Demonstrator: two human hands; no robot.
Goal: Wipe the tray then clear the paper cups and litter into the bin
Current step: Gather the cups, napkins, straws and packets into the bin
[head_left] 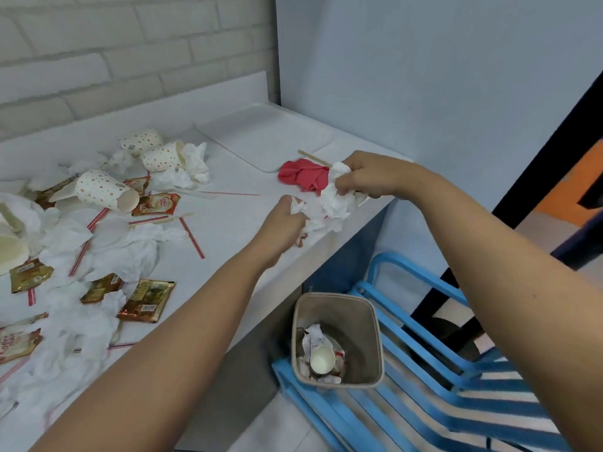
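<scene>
Far left of the white counter (228,230): loose litter. Crumpled white tissues (130,252), brown-gold foil sachets (146,300) and red-and-white striped straws (192,238) lie overlapping. Three white paper cups with orange dots (104,190) lie on their sides among it.

Behind, toward the wall corner, we see the white rectangular plastic tray (261,138) lying flat on the counter.

Left hand (284,223) is at the counter's near edge, fingers curled tight round a small white tissue wad (298,207).

Just beyond it is a crumpled red cloth (303,177) near the tray's front corner, with a flat wooden stir stick (313,158) at the cloth's far side.

Right hand (368,177) is beside the cloth, thumb and curled fingers pinching a larger white tissue wad (336,203). The two wads touch; we can't tell if they are one piece.

On the floor below the hands stands a beige square plastic bin (375,337), holding a plain white paper cup (321,358) and tissue scraps. The bin stands against a blue slatted metal chair (440,370) on its right.
</scene>
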